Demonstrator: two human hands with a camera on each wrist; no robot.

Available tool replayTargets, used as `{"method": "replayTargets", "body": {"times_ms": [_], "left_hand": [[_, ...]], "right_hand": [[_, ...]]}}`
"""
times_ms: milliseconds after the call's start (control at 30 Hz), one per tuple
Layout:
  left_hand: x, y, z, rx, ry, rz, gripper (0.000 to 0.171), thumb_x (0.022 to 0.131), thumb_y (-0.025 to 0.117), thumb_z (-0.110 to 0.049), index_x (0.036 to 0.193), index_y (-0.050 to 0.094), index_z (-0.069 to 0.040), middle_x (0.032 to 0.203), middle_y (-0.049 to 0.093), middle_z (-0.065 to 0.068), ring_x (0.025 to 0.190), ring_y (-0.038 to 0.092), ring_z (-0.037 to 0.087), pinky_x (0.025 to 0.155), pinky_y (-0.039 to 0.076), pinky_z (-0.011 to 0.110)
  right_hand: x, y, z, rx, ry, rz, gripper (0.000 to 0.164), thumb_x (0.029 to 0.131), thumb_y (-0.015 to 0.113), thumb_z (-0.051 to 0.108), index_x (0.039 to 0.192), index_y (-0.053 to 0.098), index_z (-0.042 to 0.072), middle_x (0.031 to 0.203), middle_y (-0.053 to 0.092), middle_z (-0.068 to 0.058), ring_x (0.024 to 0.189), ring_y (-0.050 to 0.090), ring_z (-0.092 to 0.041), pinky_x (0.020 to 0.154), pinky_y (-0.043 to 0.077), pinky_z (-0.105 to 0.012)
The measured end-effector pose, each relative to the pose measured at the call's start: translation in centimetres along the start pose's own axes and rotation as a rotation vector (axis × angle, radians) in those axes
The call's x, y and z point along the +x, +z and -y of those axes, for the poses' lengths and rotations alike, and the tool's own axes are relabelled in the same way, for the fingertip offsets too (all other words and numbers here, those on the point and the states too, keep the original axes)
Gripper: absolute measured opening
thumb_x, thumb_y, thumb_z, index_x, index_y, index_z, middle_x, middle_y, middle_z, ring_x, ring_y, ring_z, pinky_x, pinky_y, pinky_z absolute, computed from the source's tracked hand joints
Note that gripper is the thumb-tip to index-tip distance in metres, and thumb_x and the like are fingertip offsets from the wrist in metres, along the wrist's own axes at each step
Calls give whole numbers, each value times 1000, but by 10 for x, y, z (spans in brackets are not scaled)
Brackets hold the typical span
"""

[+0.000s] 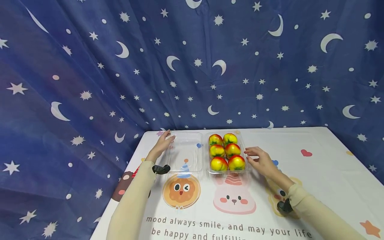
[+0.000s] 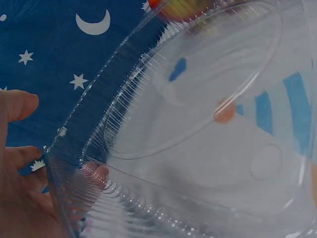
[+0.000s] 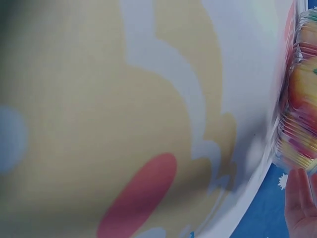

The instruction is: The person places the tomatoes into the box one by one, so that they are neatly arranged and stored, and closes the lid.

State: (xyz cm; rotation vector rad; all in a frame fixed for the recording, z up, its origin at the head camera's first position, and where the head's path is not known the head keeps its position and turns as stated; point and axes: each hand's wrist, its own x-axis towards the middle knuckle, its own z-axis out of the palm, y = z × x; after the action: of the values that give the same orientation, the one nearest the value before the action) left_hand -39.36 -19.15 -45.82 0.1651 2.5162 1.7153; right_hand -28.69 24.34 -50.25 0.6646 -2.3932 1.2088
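Note:
A clear plastic box [image 1: 207, 169] holds several red-and-yellow fruits [image 1: 218, 164] with green leafy tops, set in two columns. Left of it lies a second clear plastic shell [image 1: 186, 170] with nothing in it; I cannot tell whether the two are joined. My left hand [image 1: 162, 144] is at the left side of the bare shell. In the left wrist view, its fingertips [image 2: 101, 176] show through the clear wall and the thumb stands apart. My right hand [image 1: 261, 161] is beside the box's right wall, fingers loosely extended; whether they touch it is unclear.
A white cloth [image 1: 288, 146] printed with cartoon figures and lettering covers the table. Behind and to the left hangs a dark blue curtain [image 1: 192, 66] with moons and stars, close to the table's back edge. Each wrist wears a black strap device [image 1: 161, 169].

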Motion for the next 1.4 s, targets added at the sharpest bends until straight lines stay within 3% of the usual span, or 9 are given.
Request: {"method": "replayTargets", "body": {"times_ms": [367,667,833,1033,1400], "left_hand": [[-1,-7,-24,-50,-13,29,69,103,49,-25,157,13,-2,160,17,22,136,39,42,102,44,50],[-8,-10,-44,39,15,80,70,104,49,-28,158,13,-4,161,17,20,145,26,36,107,39,50],[-13,-15,-54,41,-54,155,73,104,47,-32,159,6,-7,163,8,18,146,20,39,106,39,53],[-15,-22,-73,14,-152,242,78,104,45,-36,159,-5,-11,165,0,15,145,21,43,105,39,55],[-19,-28,-100,56,-122,287,77,104,45,-40,159,-1,-12,165,6,12,145,24,41,103,43,50]], "right_hand": [[0,-2,-1,-1,31,8,29,86,67,-8,114,64,-9,116,61,-27,94,67,-45,70,58,-46],[1,-3,1,-6,60,26,28,88,66,-5,116,63,-10,118,60,-28,95,67,-44,72,57,-46],[0,-3,2,-7,65,28,28,88,66,-5,115,64,-9,118,60,-27,95,67,-44,72,57,-47],[0,-4,-1,-6,96,41,27,90,65,-3,116,64,-9,119,60,-27,97,67,-43,74,57,-47],[0,-5,4,-15,128,67,31,93,64,2,121,62,-10,119,59,-30,95,67,-43,77,56,-48]]}}
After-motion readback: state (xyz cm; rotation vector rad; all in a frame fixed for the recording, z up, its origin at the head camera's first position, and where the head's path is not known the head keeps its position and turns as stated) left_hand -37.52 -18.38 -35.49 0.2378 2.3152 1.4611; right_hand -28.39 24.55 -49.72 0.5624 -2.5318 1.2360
